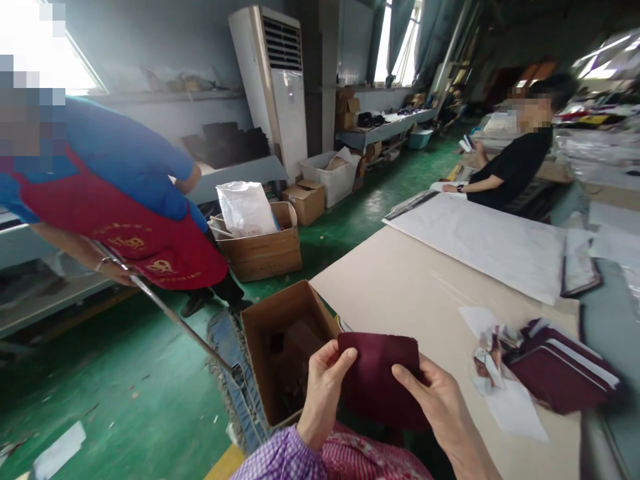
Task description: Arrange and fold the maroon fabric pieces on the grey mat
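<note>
Both hands (380, 393) on level maroon pouch (383, 387), seemingly.

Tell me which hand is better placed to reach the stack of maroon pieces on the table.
Right hand: likely better, since the stack lies on its side. Both hands grip the maroon cloth.

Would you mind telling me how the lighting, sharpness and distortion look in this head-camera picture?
Head view: the windows are blown out white; the green floor shows soft glare; the maroon cloth piece between the left hand and right hand is fairly sharp; the stack of maroon pieces smears toward the edge; the standing air conditioner leans from wide-angle distortion.
</note>
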The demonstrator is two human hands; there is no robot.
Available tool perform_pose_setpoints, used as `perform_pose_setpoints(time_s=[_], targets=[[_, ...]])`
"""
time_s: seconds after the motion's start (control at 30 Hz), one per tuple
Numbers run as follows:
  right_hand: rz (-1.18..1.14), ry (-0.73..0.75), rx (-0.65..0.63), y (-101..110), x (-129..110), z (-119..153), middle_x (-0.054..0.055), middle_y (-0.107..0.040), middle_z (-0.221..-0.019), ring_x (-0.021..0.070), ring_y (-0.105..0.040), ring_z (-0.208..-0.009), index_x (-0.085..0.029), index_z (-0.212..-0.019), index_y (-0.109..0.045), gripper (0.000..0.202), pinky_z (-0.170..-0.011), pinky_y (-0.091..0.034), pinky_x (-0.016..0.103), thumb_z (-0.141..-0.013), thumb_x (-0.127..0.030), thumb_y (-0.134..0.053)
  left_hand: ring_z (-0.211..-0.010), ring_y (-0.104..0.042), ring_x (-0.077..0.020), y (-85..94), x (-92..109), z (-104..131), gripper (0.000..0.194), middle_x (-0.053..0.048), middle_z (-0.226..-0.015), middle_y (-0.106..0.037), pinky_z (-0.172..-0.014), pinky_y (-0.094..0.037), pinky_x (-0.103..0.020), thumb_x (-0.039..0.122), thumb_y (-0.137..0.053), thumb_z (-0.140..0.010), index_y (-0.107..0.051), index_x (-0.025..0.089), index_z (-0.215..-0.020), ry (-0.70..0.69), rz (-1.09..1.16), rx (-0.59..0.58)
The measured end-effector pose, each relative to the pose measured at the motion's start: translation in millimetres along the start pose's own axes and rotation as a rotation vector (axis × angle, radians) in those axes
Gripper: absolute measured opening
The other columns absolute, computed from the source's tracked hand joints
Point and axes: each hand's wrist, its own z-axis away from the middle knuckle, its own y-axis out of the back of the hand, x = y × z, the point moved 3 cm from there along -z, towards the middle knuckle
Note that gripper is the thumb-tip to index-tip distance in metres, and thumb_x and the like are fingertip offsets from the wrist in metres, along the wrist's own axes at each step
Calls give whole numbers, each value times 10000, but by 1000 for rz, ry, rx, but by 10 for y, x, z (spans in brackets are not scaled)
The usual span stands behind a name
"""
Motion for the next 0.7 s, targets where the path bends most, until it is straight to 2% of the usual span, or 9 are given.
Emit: perform_pose_setpoints(time_s=[0.13,0.2,0.33,0.43,0.5,0.6,0.7], targets=[[70,-35,150,303,87,19,4,-684,-745,189,-618,-698,-195,-899,-613,368,-626,-519,265,-697,-493,-688,-575,-528,-76,-105,-237,41,222,10,-645,-640,-566,-424,-179,327,-725,-693,-642,126,-735,37,-21,35],[131,-36,175,473,142,19,6,-670,-743,190,-604,-689,-195,-892,-601,387,-613,-506,265,-704,-528,-661,-581,-521,-78,-182,-390,69,243,12,-649,-635,-574,-422,-185,349,-726,-686,-636,129,-737,50,-35,41],[279,56,234,902,243,97,12,-653,-746,182,-584,-698,-191,-857,-591,381,-617,-477,257,-789,-561,-536,-577,-482,-72,-445,-760,122,283,11,-669,-610,-547,-379,-179,407,-657,-742,-627,127,-773,66,-186,8],[344,117,357,1410,357,289,10,-638,-699,177,-579,-667,-186,-794,-588,371,-616,-462,259,-815,-545,-498,-551,-453,-72,-790,-1143,158,300,21,-642,-576,-513,-345,-183,434,-609,-770,-602,135,-771,114,-325,-89],[340,111,474,1848,482,493,31,-675,-795,199,-605,-752,-185,-835,-607,352,-688,-474,274,-799,-525,-522,-554,-460,-81,-1091,-1456,186,301,21,-652,-576,-513,-358,-194,442,-595,-769,-586,143,-799,157,-435,-196],[347,60,660,2539,734,927,53,-695,-913,223,-619,-865,-185,-906,-626,351,-793,-469,299,-783,-500,-534,-554,-484,-96,-1590,-2003,270,293,26,-643,-570,-524,-388,-210,454,-551,-778,-546,165,-829,199,-646,-381],[358,-33,842,3120,1032,1483,67,-701,-930,235,-625,-874,-182,-926,-631,371,-812,-464,324,-792,-501,-497,-495,-479,-92,-2059,-2606,473,221,58,-556,-510,-502,-385,-209,412,-494,-803,-494,192,-783,279,-770,-558]])
